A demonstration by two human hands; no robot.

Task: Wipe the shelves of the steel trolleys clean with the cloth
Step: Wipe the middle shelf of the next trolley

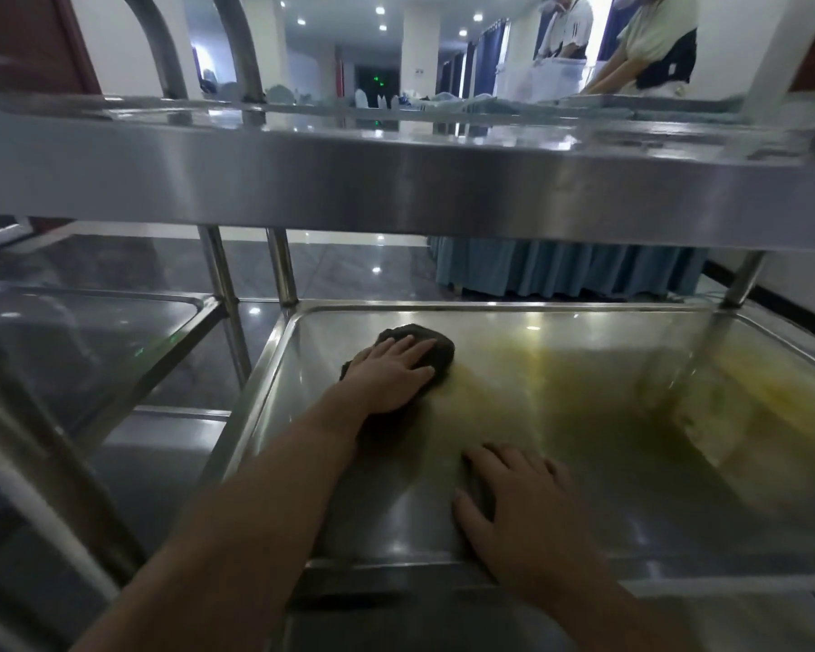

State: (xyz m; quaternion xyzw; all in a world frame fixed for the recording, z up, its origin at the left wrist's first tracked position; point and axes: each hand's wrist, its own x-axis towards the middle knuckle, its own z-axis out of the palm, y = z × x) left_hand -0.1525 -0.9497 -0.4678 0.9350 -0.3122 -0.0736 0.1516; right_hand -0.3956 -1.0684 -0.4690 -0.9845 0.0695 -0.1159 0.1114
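Left hand (389, 371) presses flat on cloth (436, 345); right hand (523, 505) flat on shelf (584, 416).

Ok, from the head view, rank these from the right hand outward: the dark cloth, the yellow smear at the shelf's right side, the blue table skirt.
Starting at the right hand, which lies flat at the shelf's near edge:
1. Dark cloth, up and left, under the left hand.
2. Yellow smear, along the shelf's right wall.
3. Blue table skirt, beyond the trolley, across the floor.

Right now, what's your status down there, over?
Left hand flat on cloth, middle shelf. Right hand flat on steel. Yellow smear remains right side. Nothing blocking.
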